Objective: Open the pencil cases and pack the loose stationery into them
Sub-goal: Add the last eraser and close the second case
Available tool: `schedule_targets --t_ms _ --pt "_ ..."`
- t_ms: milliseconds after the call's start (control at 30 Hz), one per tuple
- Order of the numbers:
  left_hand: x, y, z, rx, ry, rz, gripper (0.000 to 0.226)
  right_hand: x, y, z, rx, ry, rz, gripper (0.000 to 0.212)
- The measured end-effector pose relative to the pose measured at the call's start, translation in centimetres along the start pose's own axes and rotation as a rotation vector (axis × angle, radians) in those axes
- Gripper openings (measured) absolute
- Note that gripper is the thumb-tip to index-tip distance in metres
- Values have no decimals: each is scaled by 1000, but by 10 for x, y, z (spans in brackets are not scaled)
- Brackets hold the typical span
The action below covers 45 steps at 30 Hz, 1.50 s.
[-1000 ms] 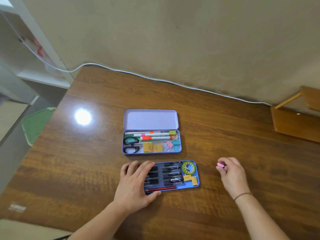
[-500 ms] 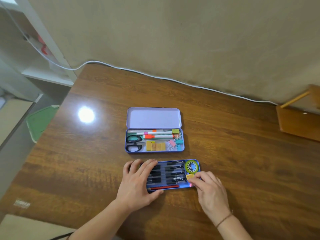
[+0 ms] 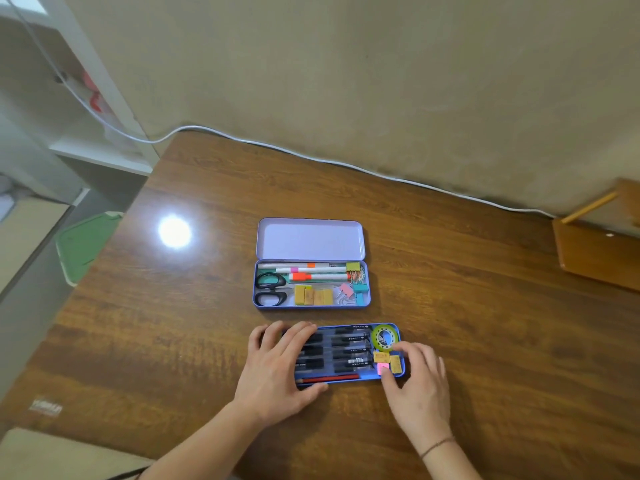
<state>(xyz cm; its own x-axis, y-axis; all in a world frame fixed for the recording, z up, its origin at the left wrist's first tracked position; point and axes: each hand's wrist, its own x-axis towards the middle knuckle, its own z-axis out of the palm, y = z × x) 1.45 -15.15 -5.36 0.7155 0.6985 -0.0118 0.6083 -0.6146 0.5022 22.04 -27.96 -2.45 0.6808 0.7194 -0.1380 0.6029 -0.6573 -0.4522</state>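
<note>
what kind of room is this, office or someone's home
Probably a home, a study corner or bedroom rather than an office. A wood-grain table is pushed against a plain beige wall, a loose white cable trails along its back edge, and a white shelf unit stands at the left.

Two open cases, both packed

Lilac case (image 3: 313, 285) lid-up behind; blue case (image 3: 349, 355) holds pens, tape (image 3: 383, 337), pink eraser (image 3: 383, 368).

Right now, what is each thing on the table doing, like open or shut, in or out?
Purple case: open, lid tipped back, filled.
Blue case: open, filled.
Pink eraser: in the blue case, right fingertips at it.
Tape roll: flat in the blue case.
Left hand: resting flat on the blue case.
Right hand: at the case's right end.
</note>
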Motion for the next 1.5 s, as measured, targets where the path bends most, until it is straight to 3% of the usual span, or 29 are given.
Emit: schedule_targets --t_ms 133,367,500,633,767,1100,1367,1500 --pt "1 1 -3 -18 -29 -4 92 2 1 -5 162 -1 164 42" --pt "1 -9 -14 -64 -116 18 102 20 -6 -18 111 -149 256 21" --pt "5 -10 -23 -120 -85 51 106 25 -15 -27 121 -146 337 14" --pt "18 -22 -44 -134 3 104 106 36 -31 -36 163 -88 276 13" --pt "46 -39 -72 -141 41 51 109 64 -59 -33 237 -67 203 13" --pt "84 -66 -75 -110 -24 -69 115 109 -75 -1 313 -128 219 17" --pt "91 -71 -71 -69 -46 -59 118 117 -67 8 337 -101 241 7" --pt "89 -71 -67 -83 -48 -148 117 117 -62 13 385 -105 258 6"
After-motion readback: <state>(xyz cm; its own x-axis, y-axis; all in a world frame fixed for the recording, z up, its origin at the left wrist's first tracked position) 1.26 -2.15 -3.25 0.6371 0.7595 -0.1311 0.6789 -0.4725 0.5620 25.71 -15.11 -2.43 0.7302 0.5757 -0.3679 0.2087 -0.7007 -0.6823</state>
